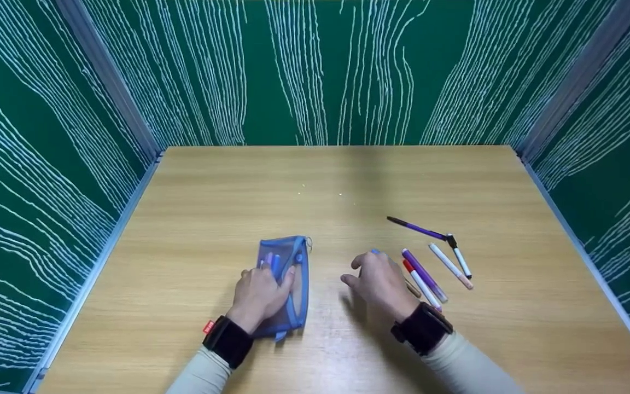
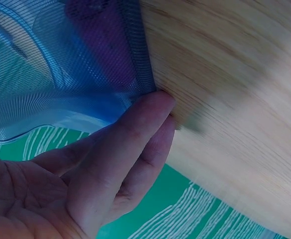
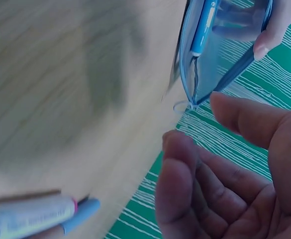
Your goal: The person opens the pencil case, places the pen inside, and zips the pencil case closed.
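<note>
A blue mesh zip pouch (image 1: 299,295) lies left of the table's middle, its opening spread. My left hand (image 1: 260,295) grips it, thumb at the opening's edge and fingers along the far side. Through the mesh in the left wrist view shows a purple marker (image 2: 100,45). A blue marker (image 3: 204,27) is inside the pouch in the right wrist view. My right hand (image 1: 380,282) is over the table right of the pouch, fingers loosely bent, nothing between thumb and fingertips. Beside it lie a red-capped white marker (image 1: 421,284) and a purple marker (image 1: 424,275).
Farther right are a white marker (image 1: 450,265) with a pinkish end, a black-capped white marker (image 1: 460,257) and a purple-and-black pen (image 1: 416,227). A brown pen (image 1: 413,288) is partly hidden by my right hand. Green walls with white lines enclose the wooden table (image 1: 227,186).
</note>
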{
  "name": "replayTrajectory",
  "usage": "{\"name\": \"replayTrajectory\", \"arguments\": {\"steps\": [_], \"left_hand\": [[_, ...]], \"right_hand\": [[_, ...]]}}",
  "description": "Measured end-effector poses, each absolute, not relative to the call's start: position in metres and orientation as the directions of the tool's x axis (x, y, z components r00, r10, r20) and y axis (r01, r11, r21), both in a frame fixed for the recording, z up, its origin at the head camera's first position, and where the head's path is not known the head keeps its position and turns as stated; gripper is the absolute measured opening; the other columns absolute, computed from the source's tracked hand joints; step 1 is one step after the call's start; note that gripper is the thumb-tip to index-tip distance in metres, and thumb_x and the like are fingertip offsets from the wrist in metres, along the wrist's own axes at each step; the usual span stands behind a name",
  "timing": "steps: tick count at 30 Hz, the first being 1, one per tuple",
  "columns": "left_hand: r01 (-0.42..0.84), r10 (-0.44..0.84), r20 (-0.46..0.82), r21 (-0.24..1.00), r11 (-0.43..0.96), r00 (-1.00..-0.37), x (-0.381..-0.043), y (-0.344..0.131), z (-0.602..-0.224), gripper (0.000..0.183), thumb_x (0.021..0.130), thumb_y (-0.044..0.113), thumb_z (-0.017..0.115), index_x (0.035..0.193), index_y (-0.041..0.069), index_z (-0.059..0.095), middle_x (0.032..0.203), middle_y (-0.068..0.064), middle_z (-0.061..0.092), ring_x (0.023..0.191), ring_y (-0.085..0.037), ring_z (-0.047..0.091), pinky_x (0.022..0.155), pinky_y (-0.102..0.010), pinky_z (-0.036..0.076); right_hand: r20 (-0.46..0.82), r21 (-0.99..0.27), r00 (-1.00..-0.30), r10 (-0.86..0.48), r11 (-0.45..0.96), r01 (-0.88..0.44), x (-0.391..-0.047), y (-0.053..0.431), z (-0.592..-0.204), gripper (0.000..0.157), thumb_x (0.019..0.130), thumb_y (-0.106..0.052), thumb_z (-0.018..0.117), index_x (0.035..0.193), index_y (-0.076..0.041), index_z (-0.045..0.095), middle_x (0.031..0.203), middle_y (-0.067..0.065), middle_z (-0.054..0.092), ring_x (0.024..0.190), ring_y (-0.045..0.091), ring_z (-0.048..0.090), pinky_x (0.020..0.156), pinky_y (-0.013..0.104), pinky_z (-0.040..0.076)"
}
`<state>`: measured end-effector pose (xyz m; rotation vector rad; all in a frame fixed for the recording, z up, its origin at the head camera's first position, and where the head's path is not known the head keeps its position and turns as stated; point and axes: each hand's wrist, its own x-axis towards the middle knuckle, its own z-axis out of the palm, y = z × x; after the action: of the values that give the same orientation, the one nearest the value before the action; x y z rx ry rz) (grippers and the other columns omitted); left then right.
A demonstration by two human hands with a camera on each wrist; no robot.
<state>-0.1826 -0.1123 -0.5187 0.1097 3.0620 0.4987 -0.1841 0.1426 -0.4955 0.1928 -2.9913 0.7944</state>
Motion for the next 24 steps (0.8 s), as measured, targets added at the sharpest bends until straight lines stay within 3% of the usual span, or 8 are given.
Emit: {"name": "replayTrajectory", "arguments": {"steps": [5,8,12,24], "left_hand": [[0.069,0.078,-0.015,0.329,0.942,-0.997,-0.182,-0.112,-0.519,0.080,0.103,0.064,0.037,0.113,-0.010,0.065,0.097,-0.024,0.067,0.086,-0.035,0.062,0.069,-0.044,0.051],[0.062,0.071,-0.016,0.332,0.941,-0.997,-0.182,-0.112,-0.519,0.081,0.103,0.064,0.037,0.117,-0.011,0.065,0.101,-0.024,0.068,0.090,-0.037,0.063,0.072,-0.046,0.052],[0.052,0.062,-0.021,0.332,0.942,-0.998,-0.183,-0.113,-0.518,0.083,0.102,0.066,0.036,0.121,-0.011,0.064,0.107,-0.024,0.068,0.096,-0.039,0.063,0.076,-0.048,0.054],[0.058,0.069,-0.018,0.355,0.933,-0.997,-0.182,-0.112,-0.519,0.081,0.103,0.063,0.039,0.123,-0.012,0.063,0.099,-0.023,0.066,0.086,-0.034,0.060,0.066,-0.042,0.050]], "right_hand": [[0.081,-0.441,-0.991,-0.108,0.887,-0.133,-0.178,0.155,-0.491,0.034,0.081,-0.032,0.087,0.100,-0.005,0.078,0.092,0.011,0.075,0.068,0.021,0.065,0.060,0.039,0.054],[0.113,-0.368,-0.984,-0.138,0.914,-0.170,-0.176,0.164,-0.489,0.029,0.079,-0.033,0.087,0.079,-0.008,0.073,0.077,0.007,0.071,0.060,0.020,0.060,0.056,0.038,0.052],[0.113,-0.272,-0.979,-0.168,0.943,-0.194,-0.175,0.175,-0.484,0.042,0.078,-0.033,0.087,0.059,-0.014,0.055,0.057,-0.001,0.054,0.051,0.018,0.051,0.048,0.038,0.046],[-0.153,-0.112,-0.974,-0.167,0.982,-0.151,-0.170,0.200,-0.483,0.031,0.076,-0.023,0.078,0.068,-0.009,0.052,0.065,0.003,0.049,0.055,0.020,0.049,0.047,0.036,0.042]]}}
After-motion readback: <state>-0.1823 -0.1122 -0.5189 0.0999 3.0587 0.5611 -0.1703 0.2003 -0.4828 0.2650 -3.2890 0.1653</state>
